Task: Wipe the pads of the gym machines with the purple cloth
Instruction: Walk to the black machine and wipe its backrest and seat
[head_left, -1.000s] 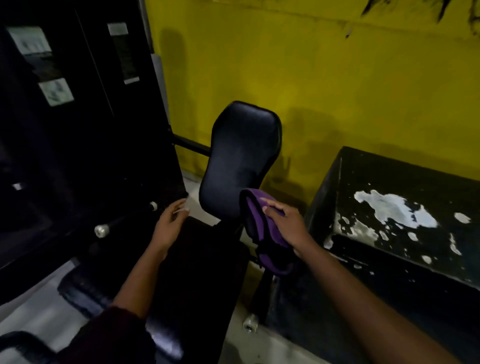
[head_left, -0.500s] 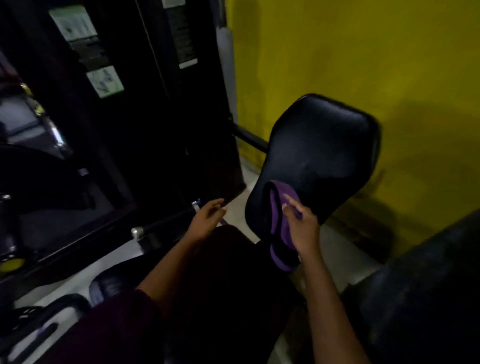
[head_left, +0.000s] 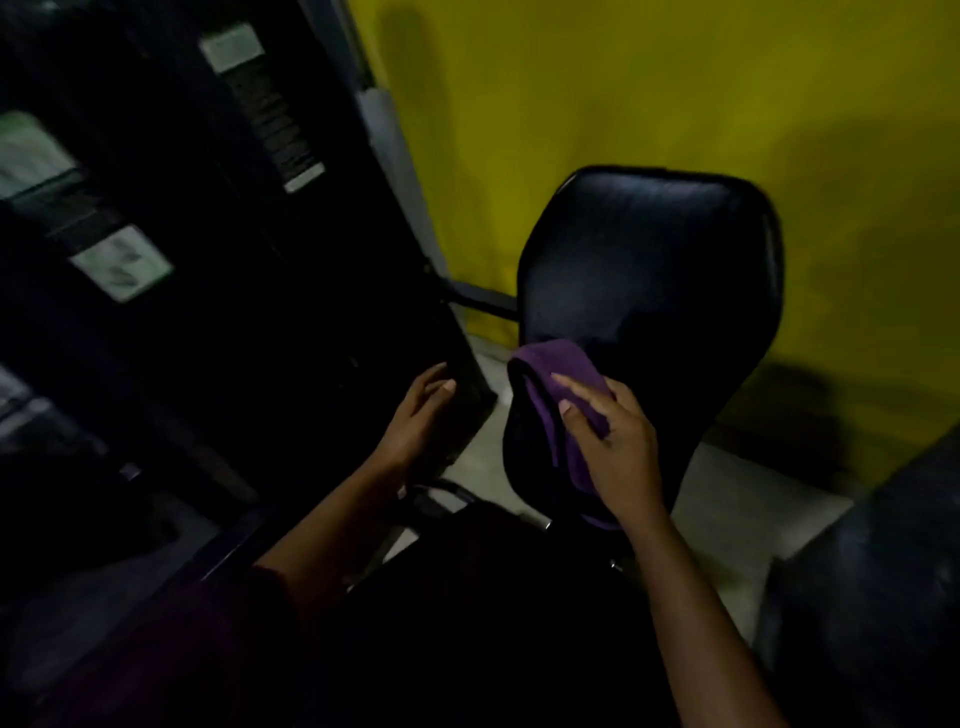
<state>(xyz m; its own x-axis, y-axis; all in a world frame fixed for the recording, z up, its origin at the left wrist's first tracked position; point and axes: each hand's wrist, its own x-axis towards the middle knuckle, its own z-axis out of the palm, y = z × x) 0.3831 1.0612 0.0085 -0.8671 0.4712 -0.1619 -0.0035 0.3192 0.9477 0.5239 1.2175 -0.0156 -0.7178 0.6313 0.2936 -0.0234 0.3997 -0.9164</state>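
Right hand (head_left: 618, 452) laid flat on the purple cloth (head_left: 563, 400), fingers spread and pressing it against the lower left part of the black back pad (head_left: 649, 291) — a flat-palm press, not a pinch, cloth trapped between palm and pad. Cloth folded, draped over the pad's near edge, one end hanging below the hand. Pad upright, long axis running up and away from the hand toward the yellow wall (head_left: 623, 104); most of its unwiped-looking face above and to the right of the cloth. Left hand (head_left: 421, 415) empty, fingers loosely curled, resting against the dark machine frame (head_left: 311, 312) well left of the pad — likely bracing only. Right hand plainly the nearer; next stroke judged upward along the pad's length. Scene dim, surface condition of pad not determinable.
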